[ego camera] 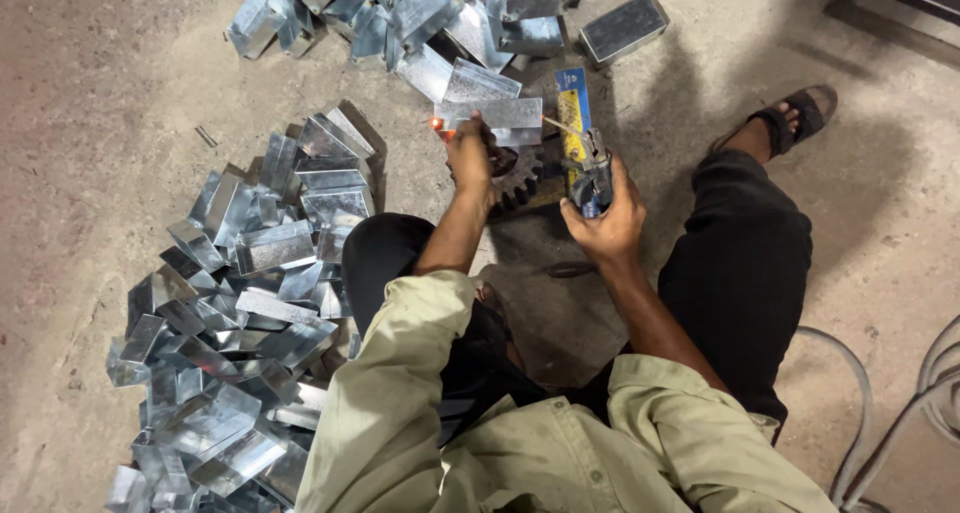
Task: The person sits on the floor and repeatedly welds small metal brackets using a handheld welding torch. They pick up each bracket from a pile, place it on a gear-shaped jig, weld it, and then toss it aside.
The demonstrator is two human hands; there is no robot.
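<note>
Down low, a heap of folded galvanized sheet-metal pieces lies on the concrete floor at the person's left. Right hand is wrapped tight around a welding electrode holder, just beside a toothed gear. Left hand pinches a metal piece, an orange glow at its corner. Beyond, a second pile.

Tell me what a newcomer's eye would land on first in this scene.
First, the small orange glow at the end of the folded metal piece that the left hand steadies at centre top, while the right hand holds a welding electrode holder beside it. Next, the heap of shiny bent sheet-metal pieces on the floor at left. A dark toothed gear lies under the hands.
</note>
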